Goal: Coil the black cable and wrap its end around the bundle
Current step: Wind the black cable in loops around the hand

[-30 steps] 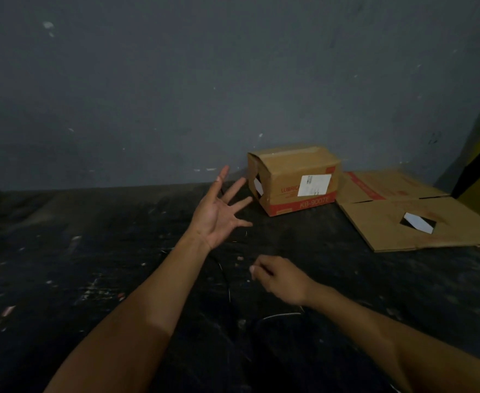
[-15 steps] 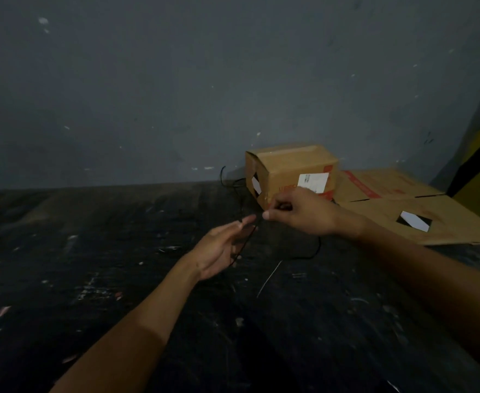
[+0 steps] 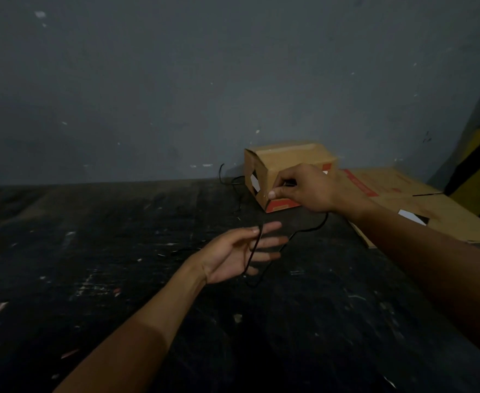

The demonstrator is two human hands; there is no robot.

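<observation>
- Comparing this moment with half a second ago, the scene behind the hands is unchanged: the dark floor [image 3: 62, 279], the grey wall [image 3: 148, 95], the upright cardboard box [image 3: 289, 163] against it and the flattened cardboard [image 3: 420, 205] to its right all lie as they did.
- The right hand [image 3: 304, 188] has risen slightly and now sits in front of the box face. It is closed in a pinch, thumb against forefinger, on the black cable [image 3: 251, 251].
- The left hand [image 3: 238, 253] has turned palm-up with its fingers spread; a second ago it was raised and empty. Its thumb and forefinger now appear to nip the cable near the fingertips, while the other fingers lie loose.
- The cable runs from the right-hand pinch down across the left palm, drops into a slack loop below that hand and curves back up towards the right wrist. A further length trails on the floor towards the wall, left of the box, its tip curling upward.
- Judgement: the cable has been lifted off the floor and the first turn is being laid over the left hand. Coiling has only begun; no bundle exists yet, and the end wrap remains undone.
- Risk noted: the light is poor and the cable thin, so the left-hand grip cannot be fully confirmed.
</observation>
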